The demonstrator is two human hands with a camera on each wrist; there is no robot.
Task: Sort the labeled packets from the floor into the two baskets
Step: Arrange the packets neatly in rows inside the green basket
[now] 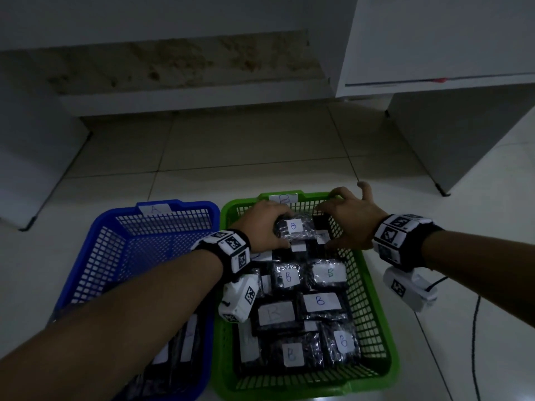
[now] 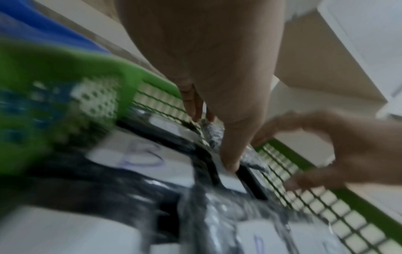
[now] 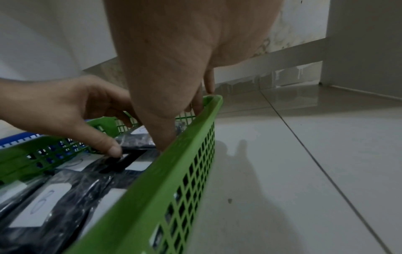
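Far left on the tiled floor [image 1: 477, 233], a blue basket [image 1: 95, 273] tagged A, a few dark packets visible at its near end under the left forearm. Just beside it and touching along one side, a green basket [image 1: 373, 308] tagged B, packed with dark packets bearing white B labels. At the far end of the green basket, left hand [image 1: 262, 227] with fingers [image 2: 191, 103] and thumb curled round a packet [image 1: 293, 228] labelled B, held just above the others. Right of that, right hand [image 1: 351, 221] in the far right corner of the same basket, fingers [image 3: 196, 101] loosely bent by the mesh wall, thumb pointing down toward the packets; whether anything is gripped cannot be told. Tracking bands with cameras on both wrists. White cabinets behind.
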